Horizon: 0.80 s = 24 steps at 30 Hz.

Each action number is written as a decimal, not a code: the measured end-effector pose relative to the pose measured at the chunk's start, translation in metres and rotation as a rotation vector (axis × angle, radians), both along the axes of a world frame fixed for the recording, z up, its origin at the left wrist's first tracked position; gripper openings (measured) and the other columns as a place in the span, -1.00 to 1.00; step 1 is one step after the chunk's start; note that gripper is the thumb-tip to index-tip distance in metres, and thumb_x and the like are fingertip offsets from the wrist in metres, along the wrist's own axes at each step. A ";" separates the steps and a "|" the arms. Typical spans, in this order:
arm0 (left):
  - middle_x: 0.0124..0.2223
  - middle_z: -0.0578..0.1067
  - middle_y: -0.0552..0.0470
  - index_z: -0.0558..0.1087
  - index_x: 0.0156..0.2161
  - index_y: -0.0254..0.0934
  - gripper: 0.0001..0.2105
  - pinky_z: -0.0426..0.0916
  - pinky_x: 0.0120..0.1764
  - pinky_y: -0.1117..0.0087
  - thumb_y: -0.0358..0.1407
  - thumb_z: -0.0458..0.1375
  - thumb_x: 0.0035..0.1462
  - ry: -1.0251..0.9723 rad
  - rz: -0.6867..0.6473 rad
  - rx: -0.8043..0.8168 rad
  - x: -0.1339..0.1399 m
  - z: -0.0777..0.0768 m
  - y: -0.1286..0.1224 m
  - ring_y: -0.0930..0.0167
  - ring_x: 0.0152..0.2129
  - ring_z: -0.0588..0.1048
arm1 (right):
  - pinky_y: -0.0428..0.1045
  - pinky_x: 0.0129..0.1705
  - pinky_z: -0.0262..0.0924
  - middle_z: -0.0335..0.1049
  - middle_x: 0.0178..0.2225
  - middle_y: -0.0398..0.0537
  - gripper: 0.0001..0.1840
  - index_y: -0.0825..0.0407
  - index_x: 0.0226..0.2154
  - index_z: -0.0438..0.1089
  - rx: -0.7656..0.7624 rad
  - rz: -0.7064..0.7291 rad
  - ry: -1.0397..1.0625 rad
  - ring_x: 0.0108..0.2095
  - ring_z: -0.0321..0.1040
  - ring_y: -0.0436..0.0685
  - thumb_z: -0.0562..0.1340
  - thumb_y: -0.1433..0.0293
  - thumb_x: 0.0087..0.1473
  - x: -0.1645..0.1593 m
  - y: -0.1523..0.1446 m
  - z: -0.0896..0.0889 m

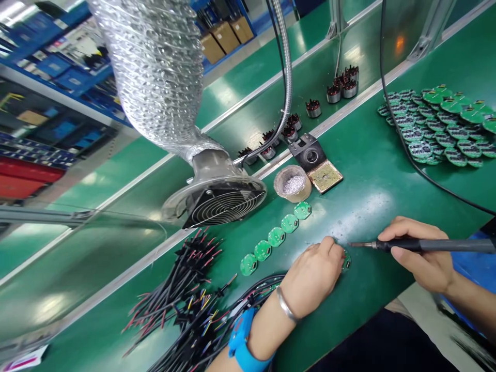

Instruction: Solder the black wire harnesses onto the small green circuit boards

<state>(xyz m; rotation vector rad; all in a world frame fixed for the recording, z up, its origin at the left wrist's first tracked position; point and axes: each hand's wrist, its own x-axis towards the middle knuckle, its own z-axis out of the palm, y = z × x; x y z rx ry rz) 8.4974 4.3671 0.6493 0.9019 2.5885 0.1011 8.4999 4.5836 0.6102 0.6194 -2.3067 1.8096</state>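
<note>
My right hand (424,253) is wrapped round the dark handle of a soldering iron (457,246), whose thin tip points left toward my left hand. Under the curled fingers of my left hand (313,274) is a small round green circuit board (346,260), gripped at its edge and partly hidden by them. A slim gap separates the iron's tip from those fingers. Up and to the left, several similar boards lie in a slanting row, with one board (276,236) at its middle. Black cables (259,289) run beneath my left forearm.
A fume extractor hood (228,204) on a foil duct hangs over the bench. Behind the row stand a small tub (293,184) and an iron stand with a sponge (325,176). Stacked boards (442,126) lie right, wire bundles (178,279) left, motor stators (313,108) behind.
</note>
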 end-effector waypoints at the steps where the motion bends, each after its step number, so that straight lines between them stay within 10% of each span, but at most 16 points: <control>1: -0.25 0.40 -0.02 0.36 -0.21 -0.30 -0.83 0.41 -0.32 0.35 -0.36 -0.08 0.24 -0.031 0.045 0.025 -0.001 0.000 0.000 0.40 -0.44 0.42 | -0.09 -0.50 0.04 0.27 -0.51 -0.18 -0.85 0.02 -0.31 0.35 -0.002 0.014 -0.001 -0.53 0.15 -0.05 0.11 0.49 0.04 0.000 0.000 0.000; 24: -0.29 0.45 0.01 0.37 -0.32 -0.26 -0.88 0.30 -0.35 0.35 -0.37 -0.02 0.15 -0.075 0.392 0.036 0.003 0.001 0.019 0.36 -0.42 0.44 | -0.09 -0.51 0.06 0.29 -0.54 -0.18 -0.85 0.03 -0.35 0.34 0.024 0.075 -0.020 -0.55 0.16 -0.05 0.11 0.52 0.00 -0.002 -0.004 0.004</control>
